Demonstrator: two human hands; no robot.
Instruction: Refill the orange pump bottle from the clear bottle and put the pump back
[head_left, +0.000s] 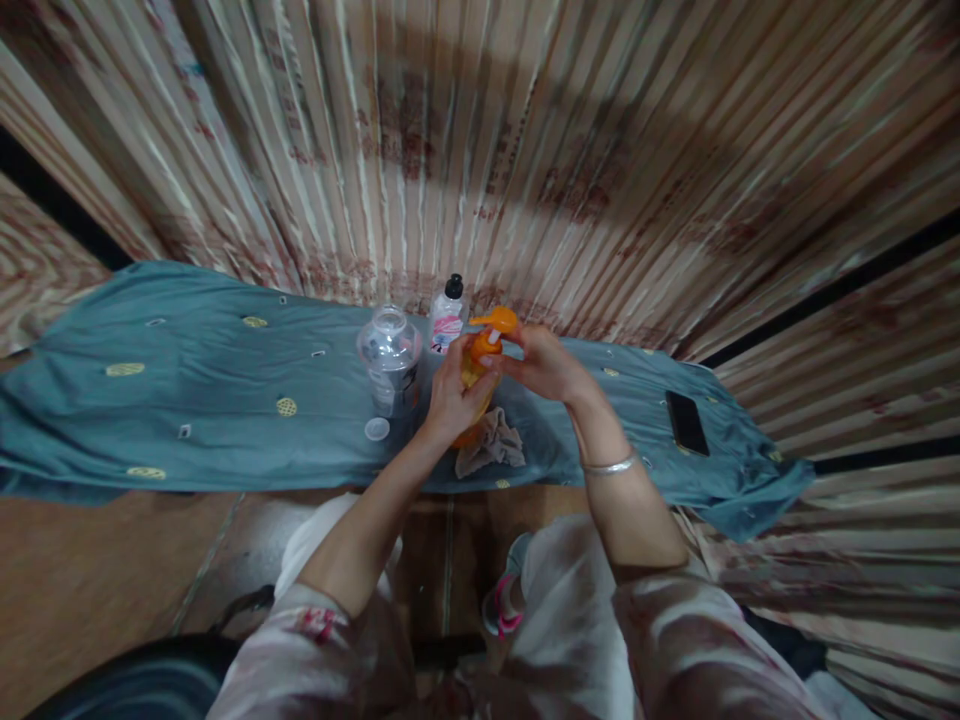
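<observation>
An orange pump bottle stands upright on the cloth-covered table, with its orange pump head at the top. My left hand is wrapped round the upper part of the bottle, just below the collar. The fingers of my right hand close on the pump head and collar from the right side. A crumpled beige cloth lies at the foot of the bottle. To the left sits a clear plastic jar with its mouth uncovered, and a white round lid rests in front of it.
Behind my hands stands a clear bottle with a black cap and pink label. A black phone lies at the table's right. The teal cloth hangs over the front edge. A pleated curtain rises directly behind.
</observation>
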